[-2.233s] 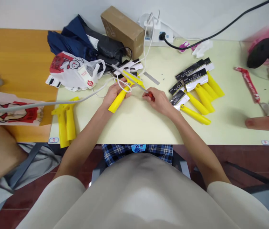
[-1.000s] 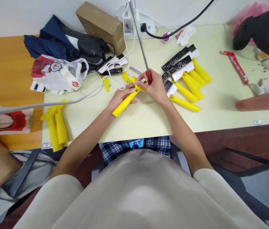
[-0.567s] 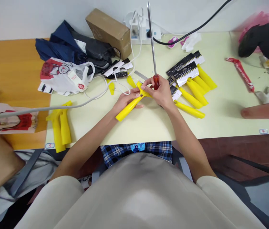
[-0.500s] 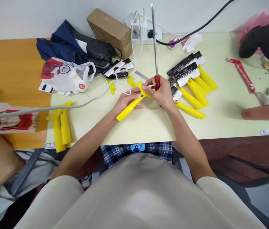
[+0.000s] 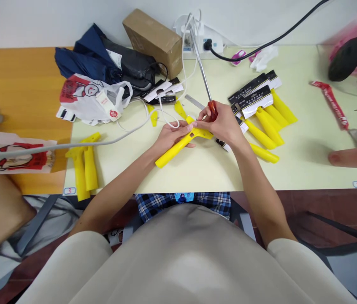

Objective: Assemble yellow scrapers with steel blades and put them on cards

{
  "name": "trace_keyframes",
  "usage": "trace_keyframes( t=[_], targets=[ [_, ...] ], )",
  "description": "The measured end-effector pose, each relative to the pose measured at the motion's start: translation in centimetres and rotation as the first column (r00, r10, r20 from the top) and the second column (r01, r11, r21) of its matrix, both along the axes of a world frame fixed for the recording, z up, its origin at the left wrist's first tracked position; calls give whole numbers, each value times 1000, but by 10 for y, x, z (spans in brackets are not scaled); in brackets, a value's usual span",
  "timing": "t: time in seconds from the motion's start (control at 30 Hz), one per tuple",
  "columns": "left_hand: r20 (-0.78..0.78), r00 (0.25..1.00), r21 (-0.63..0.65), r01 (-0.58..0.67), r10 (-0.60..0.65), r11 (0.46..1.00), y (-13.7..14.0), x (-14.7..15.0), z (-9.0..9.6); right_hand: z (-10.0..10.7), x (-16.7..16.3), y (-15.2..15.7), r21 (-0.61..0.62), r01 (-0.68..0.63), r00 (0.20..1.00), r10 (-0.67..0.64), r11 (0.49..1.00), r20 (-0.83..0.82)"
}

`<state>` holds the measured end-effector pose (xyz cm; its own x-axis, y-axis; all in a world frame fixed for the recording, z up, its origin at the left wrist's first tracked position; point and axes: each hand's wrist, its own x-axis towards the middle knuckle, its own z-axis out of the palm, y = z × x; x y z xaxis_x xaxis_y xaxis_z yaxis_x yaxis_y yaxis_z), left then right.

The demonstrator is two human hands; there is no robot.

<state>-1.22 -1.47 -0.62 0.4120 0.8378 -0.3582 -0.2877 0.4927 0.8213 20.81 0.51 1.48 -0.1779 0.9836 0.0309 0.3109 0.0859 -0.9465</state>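
Observation:
My left hand (image 5: 172, 137) is closed around the head end of a yellow plastic handle (image 5: 174, 153) with a wide, forked head. Its grip points down toward me. My right hand (image 5: 221, 122) holds a screwdriver (image 5: 201, 63) by its red handle, the long metal shank pointing up and away. The right thumb and fingertips also press at the yellow head; whether a small part sits between them I cannot make out. Just beyond the hands lie a thin metal strip (image 5: 194, 101) and small yellow pieces (image 5: 180, 109).
Several yellow handles with black-and-white cards (image 5: 257, 101) lie to the right. Two more yellow handles (image 5: 85, 169) rest at the left table edge. A plastic bag (image 5: 83, 97), a cardboard box (image 5: 153, 40) and a power strip (image 5: 213, 43) stand behind. A white cable (image 5: 115, 137) crosses leftward.
The screwdriver's shank has tilted to the left. The yellow handle has turned slightly in my hands, and my right fingertips have shifted on its head. The view has moved a little.

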Motion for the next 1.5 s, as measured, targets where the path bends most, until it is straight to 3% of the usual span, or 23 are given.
trace_keyframes(
  t=[0.17, 0.3, 0.43, 0.5, 0.63, 0.77, 0.87, 0.97, 1.1, 1.2, 1.33, 1.43, 1.5],
  targets=[
    [-27, 1000, -1, -1, 1, 1000, 0, 0, 0, 2, 5, 4, 60, -34, 988, 24, 998, 153],
    [-45, 999, 5, -10, 10, 1000, 2, 0, 0, 11, 11, -9, 118, -41, 975, 15, 992, 221],
    [-76, 996, 38, -42, 45, 998, 7, -3, -6, 29, 38, -54, 144, 65, 933, -112, 987, 341],
    [-78, 995, 61, -58, 63, 996, 12, -6, -10, 35, 63, -87, 74, 81, 904, -105, 994, 415],
    [-92, 992, 48, -84, 88, 995, 16, -10, -14, 36, 112, -149, 35, 287, 836, -268, 957, 480],
    [-59, 995, 34, -76, 78, 997, 15, -10, -12, 33, 115, -172, 84, 380, 823, -378, 921, 424],
    [-18, 997, 53, -71, 72, 996, 13, -9, -11, 34, 83, -154, 113, 321, 893, -340, 940, 294],
    [-4, 995, 57, -95, 95, 994, 13, -8, -10, 32, 42, -111, 202, 126, 946, -179, 971, 269],
    [12, 993, 8, -117, 116, 993, 17, -9, -10, 18, -4, -42, 333, -79, 959, -20, 940, 283],
    [80, 988, -28, -130, 132, 991, 22, -13, -10, 3, -22, -5, 365, -177, 953, 67, 914, 294],
    [193, 962, -86, -179, 193, 980, 28, -16, -10, -14, -28, 8, 377, -108, 981, 38, 920, 189],
    [186, 955, -100, -215, 230, 972, 28, -15, -10, -27, -27, 5, 366, 12, 996, -42, 931, 76],
    [165, 956, -117, -227, 244, 967, 27, -14, -9, -32, -27, 3, 383, 24, 999, -40, 923, 36]
  ],
)
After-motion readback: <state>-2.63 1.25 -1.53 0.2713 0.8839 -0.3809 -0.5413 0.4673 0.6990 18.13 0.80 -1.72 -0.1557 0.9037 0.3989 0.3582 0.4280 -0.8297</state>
